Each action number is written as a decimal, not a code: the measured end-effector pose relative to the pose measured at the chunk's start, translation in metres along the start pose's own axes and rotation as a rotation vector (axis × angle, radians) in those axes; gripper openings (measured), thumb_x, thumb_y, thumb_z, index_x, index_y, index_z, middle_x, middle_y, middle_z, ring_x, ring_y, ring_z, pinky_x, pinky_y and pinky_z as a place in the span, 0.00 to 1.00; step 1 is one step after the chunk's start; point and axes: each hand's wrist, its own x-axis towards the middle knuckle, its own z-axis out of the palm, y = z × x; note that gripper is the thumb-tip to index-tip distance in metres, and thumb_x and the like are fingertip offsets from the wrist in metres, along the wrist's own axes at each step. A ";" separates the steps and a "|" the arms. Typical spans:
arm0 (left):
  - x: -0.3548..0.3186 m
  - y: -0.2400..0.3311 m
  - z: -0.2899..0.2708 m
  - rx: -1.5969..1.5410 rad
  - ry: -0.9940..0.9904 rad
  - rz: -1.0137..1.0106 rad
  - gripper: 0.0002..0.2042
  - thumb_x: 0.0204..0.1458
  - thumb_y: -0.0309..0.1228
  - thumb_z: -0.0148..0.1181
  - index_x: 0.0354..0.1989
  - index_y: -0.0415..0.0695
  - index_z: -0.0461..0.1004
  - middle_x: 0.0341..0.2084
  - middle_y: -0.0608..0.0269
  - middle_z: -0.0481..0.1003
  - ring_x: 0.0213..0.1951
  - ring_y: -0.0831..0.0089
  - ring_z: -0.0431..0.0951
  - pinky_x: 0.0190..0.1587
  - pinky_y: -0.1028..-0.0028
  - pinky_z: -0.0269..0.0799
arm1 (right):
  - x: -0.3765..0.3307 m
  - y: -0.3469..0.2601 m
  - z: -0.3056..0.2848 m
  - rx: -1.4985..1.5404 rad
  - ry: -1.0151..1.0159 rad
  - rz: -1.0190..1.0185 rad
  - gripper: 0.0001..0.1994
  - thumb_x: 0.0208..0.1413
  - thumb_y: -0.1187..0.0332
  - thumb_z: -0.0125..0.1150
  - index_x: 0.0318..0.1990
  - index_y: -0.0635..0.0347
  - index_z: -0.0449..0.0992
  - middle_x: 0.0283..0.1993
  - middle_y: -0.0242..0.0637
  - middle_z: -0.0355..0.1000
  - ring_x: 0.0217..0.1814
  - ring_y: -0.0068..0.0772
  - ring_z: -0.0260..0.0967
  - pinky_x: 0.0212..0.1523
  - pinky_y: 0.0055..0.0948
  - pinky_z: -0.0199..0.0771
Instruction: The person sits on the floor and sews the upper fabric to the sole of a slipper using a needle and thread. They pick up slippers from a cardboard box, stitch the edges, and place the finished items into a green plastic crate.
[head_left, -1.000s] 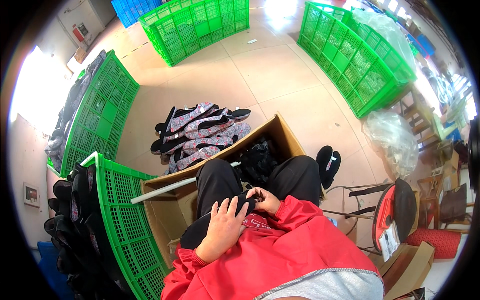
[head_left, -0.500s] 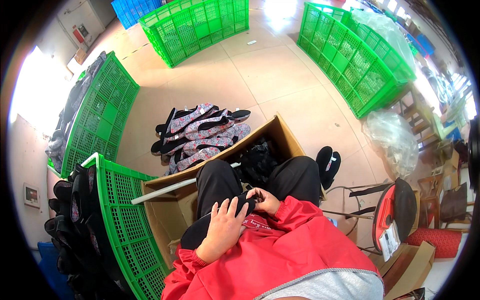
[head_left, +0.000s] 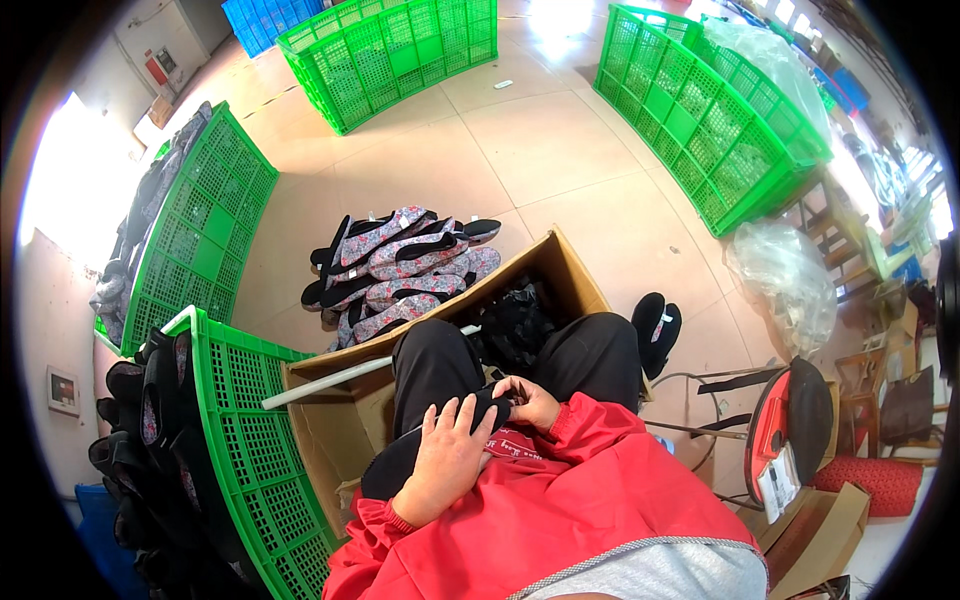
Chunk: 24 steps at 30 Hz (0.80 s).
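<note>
A black cloth shoe (head_left: 393, 464) lies across my lap, its sole side partly showing. My left hand (head_left: 443, 452) lies over the shoe's middle, fingers stretched across it and holding it against me; the thumb is hidden. At the shoe's far end, my right hand (head_left: 530, 403) pinches the edge with bent fingers. What the right fingertips grip inside the opening is too dark to make out. Between my knees stands an open cardboard box (head_left: 560, 262) with black scraps (head_left: 515, 325) in it.
Flower-patterned shoes (head_left: 400, 265) are piled on the floor beyond the box. A pair of black shoes (head_left: 656, 330) stands to the right. A white pole (head_left: 330, 382) crosses the box. Beside me on the left is a green crate (head_left: 265, 450) with black shoes; another green crate (head_left: 700, 130) stands far right.
</note>
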 end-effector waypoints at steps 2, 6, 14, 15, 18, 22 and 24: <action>0.000 0.000 0.000 0.000 0.001 0.000 0.31 0.45 0.41 0.67 0.60 0.49 0.68 0.58 0.50 0.64 0.59 0.53 0.64 0.62 0.50 0.58 | 0.000 -0.001 0.001 0.010 -0.001 0.008 0.16 0.52 0.79 0.67 0.46 0.60 0.69 0.45 0.29 0.68 0.47 0.20 0.68 0.51 0.22 0.72; 0.000 0.000 -0.001 -0.001 -0.001 0.000 0.31 0.45 0.41 0.67 0.60 0.49 0.67 0.58 0.50 0.64 0.59 0.53 0.64 0.62 0.49 0.58 | 0.000 -0.003 0.002 0.020 -0.007 0.011 0.16 0.52 0.79 0.66 0.47 0.60 0.69 0.45 0.29 0.68 0.47 0.20 0.69 0.51 0.22 0.72; 0.000 0.000 -0.001 -0.004 0.001 0.002 0.31 0.45 0.41 0.67 0.61 0.49 0.67 0.58 0.49 0.64 0.59 0.52 0.64 0.62 0.49 0.58 | 0.000 0.000 -0.001 0.001 -0.008 0.000 0.16 0.52 0.80 0.66 0.47 0.60 0.69 0.45 0.29 0.68 0.47 0.21 0.68 0.51 0.23 0.71; 0.000 0.000 -0.001 -0.003 0.002 0.002 0.31 0.45 0.41 0.67 0.61 0.49 0.67 0.58 0.49 0.64 0.59 0.52 0.64 0.62 0.49 0.58 | 0.000 0.000 -0.001 0.008 -0.010 0.005 0.16 0.52 0.80 0.66 0.47 0.60 0.69 0.45 0.29 0.68 0.47 0.20 0.68 0.51 0.23 0.71; -0.001 0.000 0.000 -0.001 0.005 0.003 0.31 0.45 0.41 0.67 0.61 0.49 0.67 0.58 0.49 0.64 0.59 0.52 0.65 0.62 0.49 0.58 | 0.000 -0.001 0.000 -0.017 -0.007 -0.004 0.16 0.52 0.80 0.65 0.47 0.59 0.69 0.45 0.29 0.68 0.47 0.20 0.68 0.51 0.23 0.72; -0.001 0.000 0.000 0.005 0.001 0.006 0.31 0.45 0.41 0.67 0.61 0.49 0.67 0.58 0.49 0.64 0.59 0.52 0.65 0.62 0.50 0.58 | 0.000 0.000 0.000 -0.014 0.009 0.008 0.16 0.51 0.80 0.66 0.47 0.59 0.70 0.45 0.28 0.68 0.45 0.19 0.68 0.50 0.21 0.72; 0.000 0.000 0.000 0.003 0.001 0.004 0.31 0.45 0.41 0.67 0.61 0.49 0.67 0.58 0.49 0.64 0.59 0.52 0.65 0.62 0.49 0.58 | 0.000 -0.003 0.003 0.004 0.027 0.020 0.18 0.49 0.81 0.67 0.47 0.58 0.71 0.44 0.28 0.69 0.43 0.18 0.68 0.49 0.21 0.72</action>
